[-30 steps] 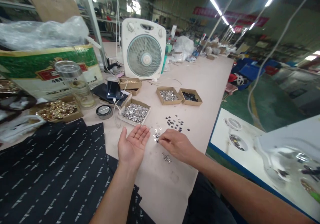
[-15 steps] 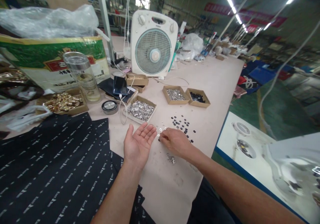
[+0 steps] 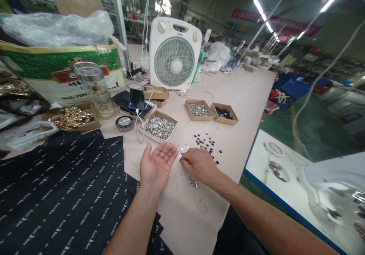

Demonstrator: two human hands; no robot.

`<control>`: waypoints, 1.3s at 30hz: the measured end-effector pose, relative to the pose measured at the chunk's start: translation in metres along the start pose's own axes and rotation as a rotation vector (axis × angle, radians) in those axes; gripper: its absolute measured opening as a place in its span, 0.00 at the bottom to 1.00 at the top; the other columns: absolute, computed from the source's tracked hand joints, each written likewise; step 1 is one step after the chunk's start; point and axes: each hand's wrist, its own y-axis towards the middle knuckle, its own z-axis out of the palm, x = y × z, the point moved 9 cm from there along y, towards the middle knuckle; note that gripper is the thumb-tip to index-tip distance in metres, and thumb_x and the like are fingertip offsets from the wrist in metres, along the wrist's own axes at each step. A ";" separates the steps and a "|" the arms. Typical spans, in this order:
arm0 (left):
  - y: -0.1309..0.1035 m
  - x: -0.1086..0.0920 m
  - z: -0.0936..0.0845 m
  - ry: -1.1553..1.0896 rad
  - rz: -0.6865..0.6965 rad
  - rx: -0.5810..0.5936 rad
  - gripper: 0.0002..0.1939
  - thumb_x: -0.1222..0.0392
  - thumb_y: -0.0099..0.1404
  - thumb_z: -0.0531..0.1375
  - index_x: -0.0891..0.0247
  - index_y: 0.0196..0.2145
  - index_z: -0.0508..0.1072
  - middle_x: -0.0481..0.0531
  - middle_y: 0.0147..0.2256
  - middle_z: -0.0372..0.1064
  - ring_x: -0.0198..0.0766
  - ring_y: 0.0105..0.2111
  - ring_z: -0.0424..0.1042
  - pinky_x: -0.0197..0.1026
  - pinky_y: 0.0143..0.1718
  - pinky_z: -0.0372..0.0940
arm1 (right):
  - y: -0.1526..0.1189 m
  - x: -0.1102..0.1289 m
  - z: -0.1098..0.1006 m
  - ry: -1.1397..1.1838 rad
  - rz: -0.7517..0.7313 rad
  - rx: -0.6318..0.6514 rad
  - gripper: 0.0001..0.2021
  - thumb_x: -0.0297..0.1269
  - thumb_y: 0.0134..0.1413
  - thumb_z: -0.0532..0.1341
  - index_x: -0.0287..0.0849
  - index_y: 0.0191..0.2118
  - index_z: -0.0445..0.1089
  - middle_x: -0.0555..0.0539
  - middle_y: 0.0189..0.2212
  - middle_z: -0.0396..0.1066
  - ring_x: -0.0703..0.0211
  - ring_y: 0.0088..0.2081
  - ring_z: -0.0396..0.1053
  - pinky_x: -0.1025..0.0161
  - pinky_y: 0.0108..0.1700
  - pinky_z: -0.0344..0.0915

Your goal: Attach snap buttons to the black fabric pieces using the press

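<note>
My left hand (image 3: 157, 165) is palm up above the table, fingers stretched out, with nothing on the palm. Just right of it, my right hand (image 3: 199, 164) is lowered to the tabletop with its fingertips pinched together; whatever they hold is too small to name. Small silver rings (image 3: 182, 149) lie by those fingertips. Behind my right hand are scattered black round pieces (image 3: 210, 142), and a little pile of silver pieces (image 3: 194, 183) sits in front of it. An open box of silver pieces (image 3: 160, 127) stands beyond my left hand.
Two cardboard boxes (image 3: 199, 110) hold silver and black parts. A white fan (image 3: 176, 55) stands behind them. On the left are black printed fabric (image 3: 62, 190), a glass jar (image 3: 99, 95), a phone (image 3: 137, 99) and a box of gold parts (image 3: 71, 117). A white machine (image 3: 285, 167) is at right.
The camera view has shifted slightly. Both hands keep nearly the same pose and place, with my right hand still pinched at the tabletop.
</note>
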 end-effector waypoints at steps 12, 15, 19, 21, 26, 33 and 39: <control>0.003 -0.002 -0.003 -0.022 0.003 0.005 0.22 0.46 0.66 0.54 0.71 0.41 0.73 0.65 0.38 0.73 0.49 0.42 0.74 0.51 0.47 0.70 | 0.030 -0.016 -0.004 -0.084 0.014 0.064 0.10 0.36 0.57 0.57 0.46 0.33 0.77 0.47 0.33 0.76 0.57 0.36 0.71 0.62 0.40 0.57; 0.004 -0.006 -0.004 -0.030 0.015 0.002 0.23 0.46 0.66 0.54 0.71 0.40 0.74 0.65 0.38 0.73 0.49 0.42 0.74 0.51 0.47 0.70 | 0.035 -0.015 -0.003 -0.105 0.018 0.082 0.10 0.34 0.55 0.57 0.44 0.32 0.77 0.47 0.33 0.76 0.56 0.35 0.71 0.62 0.40 0.58; 0.003 -0.009 -0.004 -0.033 0.027 0.002 0.23 0.46 0.66 0.54 0.72 0.40 0.74 0.64 0.38 0.73 0.49 0.42 0.74 0.51 0.48 0.69 | 0.042 -0.011 -0.009 -0.113 0.019 0.029 0.10 0.35 0.56 0.56 0.44 0.34 0.76 0.46 0.35 0.76 0.56 0.37 0.71 0.60 0.42 0.56; 0.003 -0.010 -0.003 -0.031 0.029 0.001 0.23 0.46 0.66 0.54 0.72 0.40 0.74 0.64 0.38 0.73 0.49 0.42 0.74 0.51 0.48 0.70 | 0.045 -0.006 -0.010 -0.141 -0.008 0.004 0.11 0.35 0.58 0.55 0.42 0.35 0.75 0.44 0.36 0.76 0.55 0.38 0.70 0.59 0.44 0.55; 0.002 -0.008 -0.002 -0.037 0.022 -0.015 0.22 0.46 0.66 0.53 0.71 0.40 0.73 0.65 0.37 0.73 0.49 0.42 0.75 0.51 0.45 0.71 | 0.044 0.003 -0.004 -0.166 -0.098 0.002 0.12 0.35 0.60 0.54 0.40 0.34 0.75 0.43 0.35 0.75 0.55 0.38 0.70 0.58 0.45 0.54; 0.003 -0.006 -0.003 -0.039 0.019 0.002 0.22 0.46 0.66 0.54 0.71 0.41 0.73 0.65 0.38 0.73 0.49 0.43 0.74 0.51 0.46 0.71 | 0.032 -0.025 -0.021 0.051 -0.033 -0.025 0.10 0.35 0.58 0.57 0.46 0.37 0.77 0.50 0.36 0.76 0.61 0.36 0.69 0.65 0.38 0.55; 0.003 -0.005 -0.004 -0.026 0.021 0.001 0.22 0.46 0.66 0.55 0.71 0.41 0.73 0.65 0.39 0.72 0.49 0.43 0.74 0.51 0.48 0.70 | 0.026 -0.050 -0.016 0.126 0.091 0.053 0.09 0.40 0.55 0.59 0.47 0.33 0.78 0.51 0.33 0.77 0.61 0.32 0.69 0.66 0.31 0.55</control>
